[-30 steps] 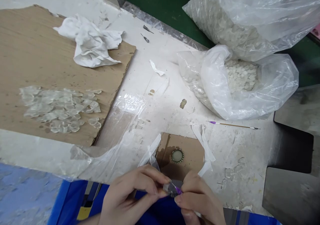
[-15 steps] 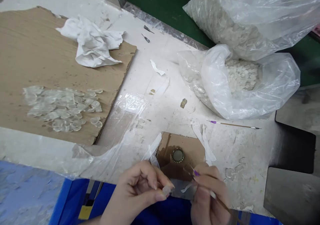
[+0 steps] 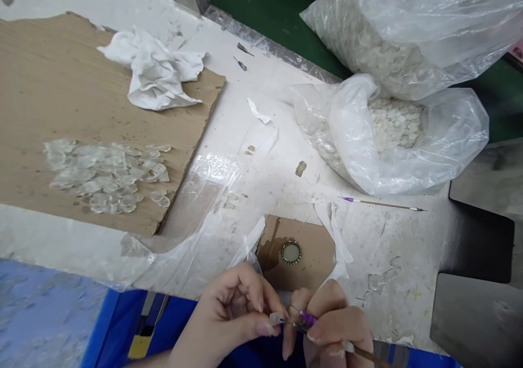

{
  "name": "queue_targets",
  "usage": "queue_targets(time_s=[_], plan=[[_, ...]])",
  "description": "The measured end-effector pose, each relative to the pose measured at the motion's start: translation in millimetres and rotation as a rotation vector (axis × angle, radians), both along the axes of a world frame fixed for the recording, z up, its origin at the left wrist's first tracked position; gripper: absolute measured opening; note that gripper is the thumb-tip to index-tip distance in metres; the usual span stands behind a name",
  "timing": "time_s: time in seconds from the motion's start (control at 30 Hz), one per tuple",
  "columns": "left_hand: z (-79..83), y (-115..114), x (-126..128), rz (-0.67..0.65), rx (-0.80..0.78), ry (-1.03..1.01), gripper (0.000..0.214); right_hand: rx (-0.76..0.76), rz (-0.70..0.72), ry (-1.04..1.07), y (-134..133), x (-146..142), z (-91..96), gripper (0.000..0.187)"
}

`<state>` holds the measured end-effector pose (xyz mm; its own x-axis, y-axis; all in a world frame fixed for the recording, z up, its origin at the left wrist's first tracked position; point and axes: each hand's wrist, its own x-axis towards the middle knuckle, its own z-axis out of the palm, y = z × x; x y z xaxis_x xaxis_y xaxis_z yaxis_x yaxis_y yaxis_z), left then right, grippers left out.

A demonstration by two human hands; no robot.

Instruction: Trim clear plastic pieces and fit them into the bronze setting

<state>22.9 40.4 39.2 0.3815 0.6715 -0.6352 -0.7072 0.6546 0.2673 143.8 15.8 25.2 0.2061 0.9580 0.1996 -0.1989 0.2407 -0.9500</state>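
Observation:
My left hand point(image 3: 231, 319) pinches a small clear plastic piece point(image 3: 277, 318) between thumb and forefinger at the table's near edge. My right hand point(image 3: 330, 324) grips a thin needle tool with a purple collar point(image 3: 307, 318); its tip touches the clear piece. Just beyond my hands, a small brown cardboard square point(image 3: 314, 248) carries a round metal bottle cap point(image 3: 291, 252).
A big cardboard sheet point(image 3: 49, 96) at the left bears a heap of clear pieces point(image 3: 106, 175) and a crumpled white cloth point(image 3: 157, 74). Two plastic bags point(image 3: 392, 134) of whitish pieces sit at the right. A second needle tool point(image 3: 382, 204) lies near them. Loose film point(image 3: 196, 210) covers the middle.
My right hand came back down from the cap toward my left hand, bringing the needle tip to the clear piece. My left hand stayed put.

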Motion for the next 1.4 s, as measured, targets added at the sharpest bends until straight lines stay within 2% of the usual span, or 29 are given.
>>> queue_targets(time_s=[0.17,0.47,0.6,0.77,0.87,1.0,1.07,1.17,1.23,1.3,1.4], plan=[[1.9,2.0,0.3,-0.033,0.002,-0.007,0.028,0.000,0.017,-0.061,0.2,2.9,1.8,0.024],[1.6,0.5,2.7,0.015,-0.001,-0.041,0.021,0.049,0.044,-0.096,6.2,9.3,3.6,0.027],[1.2,-0.2,3.2,0.014,0.026,-0.041,0.019,0.096,0.057,-0.208,11.3,10.6,6.5,0.025],[1.9,-2.0,3.9,0.013,0.049,-0.017,0.017,0.090,0.056,-0.155,13.5,11.9,9.2,0.025],[-3.4,-5.5,-1.9,0.025,0.095,0.052,0.016,0.086,0.049,-0.203,11.4,10.9,10.0,0.025],[-14.6,-8.1,-12.3,-0.066,0.243,0.079,0.017,0.037,0.029,-0.227,5.9,9.0,10.6,0.025],[-15.4,-6.6,-13.0,-0.083,0.244,0.075,0.018,0.032,-0.017,-0.222,4.6,11.0,10.4,0.025],[-7.1,-1.3,-7.1,-0.026,0.072,0.100,0.019,0.040,-0.113,-0.401,7.3,20.1,7.3,0.023],[0.1,2.7,-2.8,-0.014,-0.037,0.106,0.027,0.035,-0.072,-0.648,11.4,27.9,2.6,0.021],[3.2,5.0,-1.0,-0.023,-0.086,0.078,0.032,0.012,0.007,-0.818,15.3,33.4,-3.4,0.021],[-2.1,3.5,-2.8,-0.042,-0.076,-0.025,0.031,0.003,0.017,-0.852,17.4,34.1,-9.4,0.021]])
